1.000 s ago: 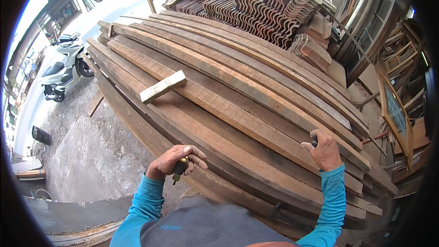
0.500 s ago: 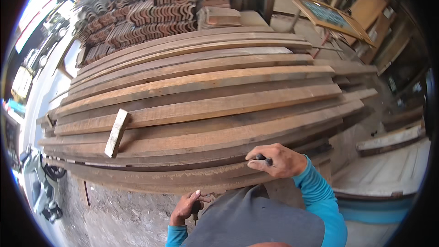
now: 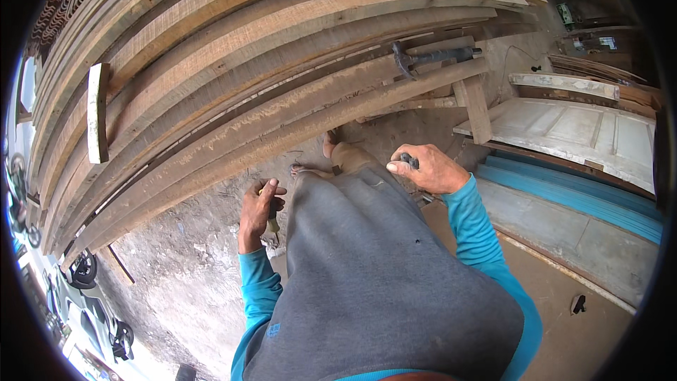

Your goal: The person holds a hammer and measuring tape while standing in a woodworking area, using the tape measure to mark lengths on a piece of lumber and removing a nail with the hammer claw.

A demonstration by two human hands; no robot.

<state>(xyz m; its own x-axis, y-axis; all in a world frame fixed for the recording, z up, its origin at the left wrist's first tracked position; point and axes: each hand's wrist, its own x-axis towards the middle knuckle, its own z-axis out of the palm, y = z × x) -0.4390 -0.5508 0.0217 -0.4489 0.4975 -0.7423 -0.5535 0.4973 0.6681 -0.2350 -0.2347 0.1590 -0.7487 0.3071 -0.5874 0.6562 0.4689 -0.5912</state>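
Observation:
My left hand (image 3: 258, 215) is closed around a small tool with a yellowish handle (image 3: 273, 226), held low with its thin end down. Its kind is mostly hidden by the fingers. My right hand (image 3: 436, 169) is curled over a small dark object (image 3: 409, 161) that shows between thumb and fingers, too covered to name. Both hands hang in front of my grey shirt, apart from the wood. A dark hammer-like tool (image 3: 441, 55) lies on the near end of the stacked wooden beams (image 3: 282, 109), beyond my right hand.
A short whitish wood block (image 3: 98, 113) lies across the beams at left. To the right are a white panelled door (image 3: 564, 130) and blue boards (image 3: 571, 194). Parked motorcycles (image 3: 88, 310) stand at lower left. My feet (image 3: 330, 144) are by the beams.
The view has tilted down, so the beams sit higher in it. Both hands are now back from the beams, nearer my body. The hammer-like tool now shows plainly.

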